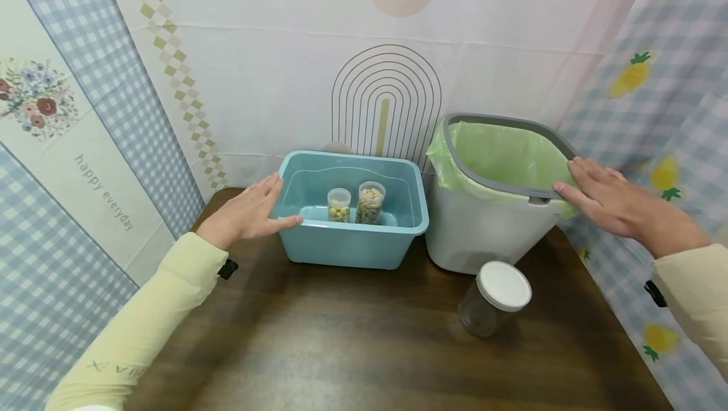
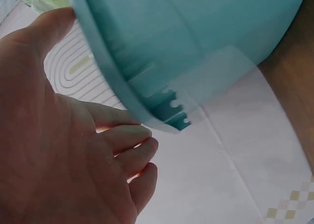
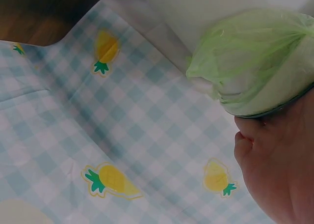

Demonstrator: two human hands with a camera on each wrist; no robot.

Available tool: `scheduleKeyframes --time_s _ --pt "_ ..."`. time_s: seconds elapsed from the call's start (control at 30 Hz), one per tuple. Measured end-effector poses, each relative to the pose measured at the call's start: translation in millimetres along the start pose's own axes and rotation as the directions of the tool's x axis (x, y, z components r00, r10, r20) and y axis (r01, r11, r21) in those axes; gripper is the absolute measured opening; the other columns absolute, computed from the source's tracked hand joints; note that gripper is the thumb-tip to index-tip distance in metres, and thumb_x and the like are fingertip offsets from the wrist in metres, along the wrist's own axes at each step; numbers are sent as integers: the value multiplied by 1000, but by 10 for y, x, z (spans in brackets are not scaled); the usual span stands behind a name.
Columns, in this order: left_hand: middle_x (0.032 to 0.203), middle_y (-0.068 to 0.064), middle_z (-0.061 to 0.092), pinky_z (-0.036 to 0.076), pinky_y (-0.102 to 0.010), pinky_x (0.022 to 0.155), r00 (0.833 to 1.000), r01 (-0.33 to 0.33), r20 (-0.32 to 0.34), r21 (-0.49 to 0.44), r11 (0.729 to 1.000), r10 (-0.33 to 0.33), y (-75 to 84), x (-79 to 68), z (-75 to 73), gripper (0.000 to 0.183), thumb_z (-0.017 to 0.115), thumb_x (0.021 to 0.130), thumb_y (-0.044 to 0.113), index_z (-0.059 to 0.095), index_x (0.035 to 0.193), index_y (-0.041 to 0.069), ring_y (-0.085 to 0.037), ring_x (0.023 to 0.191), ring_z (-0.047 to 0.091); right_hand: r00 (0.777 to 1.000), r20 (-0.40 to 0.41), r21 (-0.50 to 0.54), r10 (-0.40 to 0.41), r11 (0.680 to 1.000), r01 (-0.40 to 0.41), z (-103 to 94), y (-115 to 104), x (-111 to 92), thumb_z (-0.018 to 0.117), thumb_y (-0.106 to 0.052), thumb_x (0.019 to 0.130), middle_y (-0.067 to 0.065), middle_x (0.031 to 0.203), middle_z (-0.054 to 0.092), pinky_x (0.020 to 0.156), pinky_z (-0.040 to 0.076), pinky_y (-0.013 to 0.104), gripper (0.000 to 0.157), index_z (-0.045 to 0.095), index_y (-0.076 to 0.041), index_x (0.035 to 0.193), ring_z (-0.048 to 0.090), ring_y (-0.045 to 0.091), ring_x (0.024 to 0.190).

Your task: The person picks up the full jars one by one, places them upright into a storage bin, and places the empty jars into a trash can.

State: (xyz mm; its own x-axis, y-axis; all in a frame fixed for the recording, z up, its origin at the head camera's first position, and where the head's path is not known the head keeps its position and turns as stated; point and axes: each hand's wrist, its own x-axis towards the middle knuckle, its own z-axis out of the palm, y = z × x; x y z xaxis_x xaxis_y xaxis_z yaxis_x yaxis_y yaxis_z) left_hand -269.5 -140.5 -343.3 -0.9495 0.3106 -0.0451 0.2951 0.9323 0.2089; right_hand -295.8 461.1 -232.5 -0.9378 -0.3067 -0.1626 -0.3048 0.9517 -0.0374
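With fingers extended, my left hand [image 1: 247, 212] touches the left end of a light-blue plastic tub [image 1: 349, 248], its thumb at the front rim. The left wrist view shows the fingertips against the outside of the tub's rim [image 2: 110, 76]. Inside the tub stand two small clear cups, a shorter one [image 1: 339, 201] and a taller one [image 1: 371, 199], both holding pale, bean-like pieces. To the right, my right hand [image 1: 617, 202] rests flat-fingered on the grey rim of a white trash bin [image 1: 483, 227]. A green bag [image 1: 506, 148] lines this bin.
A clear jar with a white lid [image 1: 503, 286] stands tilted-looking in front of the bin on the dark wooden table [image 1: 341, 348]. Behind hangs a white patterned cloth [image 1: 273, 88]. Checked cloths line the left and right sides.
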Motion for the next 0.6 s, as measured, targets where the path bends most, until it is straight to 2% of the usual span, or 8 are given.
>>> scheduleKeyframes --time_s 0.2,0.4,0.6 --pt "164 -14 5 18 -55 121 999 -33 -1 -13 999 33 149 49 -126 104 40 87 76 6 156 5 -34 152 9 1000 1 -6 1 1000 -1 -6 4 10 18 -54 103 32 158 -9 116 -5 65 80 -7 3 153 -8 50 146" --pt "165 -8 7 21 -51 121 992 -124 -20 -20 992 124 384 87 -246 103 45 86 75 9 157 11 -28 152 13 1000 2 0 3 1000 -3 0 1 10 19 -54 103 31 158 -10 117 -6 64 80 -7 2 153 -10 49 146" --pt "164 -4 14 28 -49 120 973 -225 -57 -50 973 222 662 188 -295 101 56 84 69 12 157 14 -25 150 23 1000 9 -3 3 1000 -3 0 -1 12 18 -54 103 32 158 -10 116 -5 65 80 -7 3 153 -10 50 146"
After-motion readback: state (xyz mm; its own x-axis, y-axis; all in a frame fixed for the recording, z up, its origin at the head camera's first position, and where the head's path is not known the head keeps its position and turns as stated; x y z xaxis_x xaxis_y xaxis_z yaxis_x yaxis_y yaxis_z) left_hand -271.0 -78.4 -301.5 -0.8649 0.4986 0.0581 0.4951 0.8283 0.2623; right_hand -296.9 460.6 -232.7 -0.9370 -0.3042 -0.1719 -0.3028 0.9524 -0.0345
